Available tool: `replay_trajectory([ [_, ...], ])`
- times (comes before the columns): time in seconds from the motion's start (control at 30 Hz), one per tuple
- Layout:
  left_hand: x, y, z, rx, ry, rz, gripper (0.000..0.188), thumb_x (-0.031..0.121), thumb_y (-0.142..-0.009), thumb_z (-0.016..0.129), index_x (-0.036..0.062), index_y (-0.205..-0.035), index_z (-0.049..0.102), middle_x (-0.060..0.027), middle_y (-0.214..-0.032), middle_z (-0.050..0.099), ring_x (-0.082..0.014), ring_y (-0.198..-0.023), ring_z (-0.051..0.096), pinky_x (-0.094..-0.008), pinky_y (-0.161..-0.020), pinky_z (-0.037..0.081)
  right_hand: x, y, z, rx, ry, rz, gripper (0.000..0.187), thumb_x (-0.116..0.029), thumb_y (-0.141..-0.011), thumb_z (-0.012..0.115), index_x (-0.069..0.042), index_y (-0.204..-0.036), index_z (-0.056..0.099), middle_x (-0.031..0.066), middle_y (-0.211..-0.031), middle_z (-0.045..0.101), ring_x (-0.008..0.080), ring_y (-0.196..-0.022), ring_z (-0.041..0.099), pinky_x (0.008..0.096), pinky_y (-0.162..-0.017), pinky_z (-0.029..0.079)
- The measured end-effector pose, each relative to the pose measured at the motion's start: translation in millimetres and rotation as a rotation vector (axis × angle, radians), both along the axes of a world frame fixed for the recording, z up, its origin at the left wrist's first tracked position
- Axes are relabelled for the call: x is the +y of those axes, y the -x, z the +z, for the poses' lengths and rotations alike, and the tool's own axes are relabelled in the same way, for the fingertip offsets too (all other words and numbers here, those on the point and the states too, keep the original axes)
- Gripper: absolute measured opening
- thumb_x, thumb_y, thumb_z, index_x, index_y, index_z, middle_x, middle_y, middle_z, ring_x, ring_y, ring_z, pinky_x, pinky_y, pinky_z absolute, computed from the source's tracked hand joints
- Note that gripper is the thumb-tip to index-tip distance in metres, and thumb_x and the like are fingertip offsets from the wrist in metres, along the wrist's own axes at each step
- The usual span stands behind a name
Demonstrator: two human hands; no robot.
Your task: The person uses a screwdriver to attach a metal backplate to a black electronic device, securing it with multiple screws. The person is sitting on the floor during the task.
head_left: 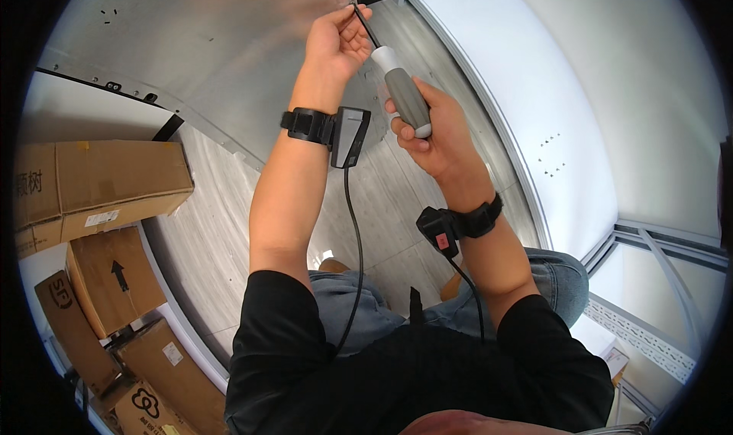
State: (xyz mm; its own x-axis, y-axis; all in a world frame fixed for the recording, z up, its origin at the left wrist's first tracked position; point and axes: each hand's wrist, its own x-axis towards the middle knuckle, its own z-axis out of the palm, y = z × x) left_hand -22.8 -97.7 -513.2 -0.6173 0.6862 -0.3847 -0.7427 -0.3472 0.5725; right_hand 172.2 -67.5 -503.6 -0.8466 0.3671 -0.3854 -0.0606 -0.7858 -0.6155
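A screwdriver (406,91) with a thick grey handle, a pale collar and a dark shaft slants up and to the left. My right hand (443,133) is wrapped round its handle. At the tip of the shaft, my left hand (334,44) pinches with thumb and forefinger; whatever lies between those fingertips is too small to make out. Both hands are in front of a large grey metal panel (221,61), close to its right edge. Small holes and slots dot the panel's surface.
Brown cardboard boxes (126,175) are stacked along the left side, with more cartons (172,362) below. A white panel with a metal frame (534,122) curves along the right. Cables (359,244) hang from devices on both wrists. Light wood-look flooring (210,221) lies underneath.
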Motion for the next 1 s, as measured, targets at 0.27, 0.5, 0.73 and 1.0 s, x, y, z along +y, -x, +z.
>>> replay_trajectory([
  [0.27,6,-3,3,-0.017,0.045,0.062,0.015,0.013,-0.09,0.055,0.0012,-0.091,0.065,-0.0083,-0.081,0.07,-0.0122,-0.066,0.062,-0.0237,-0.061,0.047,-2,2,10,-0.14,-0.27,-0.006,0.031,-0.033,-0.092,0.056,-0.003,-0.096,0.053,0.0077,-0.074,0.058,0.0122,-0.05,0.052,0.0217,-0.04,0.035],
  [0.5,6,0,-1,-0.006,0.06,0.049,0.015,0.016,-0.089,0.058,0.0027,-0.09,0.065,-0.0061,-0.077,0.069,-0.0102,-0.062,0.056,-0.0217,-0.057,0.043,5,-10,8,-0.071,-0.227,0.048,0.029,-0.029,-0.09,0.055,-0.002,-0.099,0.057,0.0063,-0.069,0.058,0.0093,-0.048,0.05,0.0199,-0.04,0.034],
  [0.73,2,1,-12,0.077,0.019,0.066,0.017,0.017,-0.093,0.056,0.0022,-0.095,0.064,-0.0062,-0.08,0.067,-0.0109,-0.063,0.056,-0.0221,-0.056,0.043,8,-13,10,-0.087,-0.278,0.067,0.03,-0.03,-0.09,0.056,-0.001,-0.099,0.057,0.0064,-0.069,0.059,0.0084,-0.047,0.049,0.0193,-0.04,0.035],
  [1.0,-3,-5,-18,0.075,-0.005,0.028,0.019,0.016,-0.093,0.05,0.002,-0.098,0.063,-0.0057,-0.079,0.067,-0.0138,-0.061,0.057,-0.0254,-0.054,0.046,23,-22,33,-0.165,-0.393,0.106,0.025,-0.029,-0.087,0.058,-0.004,-0.082,0.056,0.0084,-0.068,0.061,0.0085,-0.046,0.047,0.0214,-0.038,0.031],
])
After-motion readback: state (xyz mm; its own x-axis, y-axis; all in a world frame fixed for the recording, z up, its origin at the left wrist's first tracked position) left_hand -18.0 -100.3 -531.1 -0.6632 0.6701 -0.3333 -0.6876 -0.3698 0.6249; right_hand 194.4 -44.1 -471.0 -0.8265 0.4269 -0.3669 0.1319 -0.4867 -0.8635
